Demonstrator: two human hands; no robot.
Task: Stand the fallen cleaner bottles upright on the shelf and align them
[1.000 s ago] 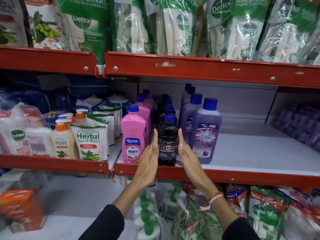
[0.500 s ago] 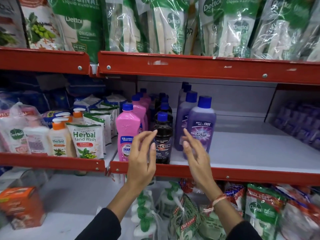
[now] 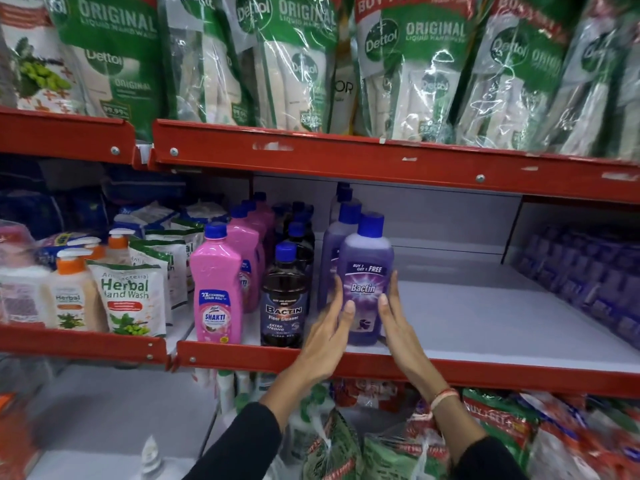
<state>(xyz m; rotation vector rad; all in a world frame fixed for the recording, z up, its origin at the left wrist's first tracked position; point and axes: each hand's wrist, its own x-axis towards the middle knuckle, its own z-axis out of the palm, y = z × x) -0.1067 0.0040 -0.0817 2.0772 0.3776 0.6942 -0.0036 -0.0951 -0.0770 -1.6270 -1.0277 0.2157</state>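
Three rows of cleaner bottles stand upright on the white middle shelf (image 3: 485, 327). At the front are a pink Shakti bottle (image 3: 216, 289), a black Bactin bottle (image 3: 285, 299) and a purple Bactin bottle (image 3: 366, 282). My left hand (image 3: 327, 336) lies flat against the purple bottle's left side. Pressed to the bottle's right side is my right hand (image 3: 398, 320), so the bottle is clasped between both palms. More pink, black and purple bottles stand in line behind each front one.
Herbal hand wash pouches (image 3: 130, 301) and pump bottles (image 3: 71, 292) fill the shelf to the left. Dettol refill packs (image 3: 408, 64) hang over the red upper shelf edge (image 3: 381, 161). Purple packs (image 3: 588, 271) sit at the far right. More packets lie on the shelf below.
Both hands left the black Bactin bottle and moved right, now pressing the sides of the front purple bottle. The view moved closer to the shelf.
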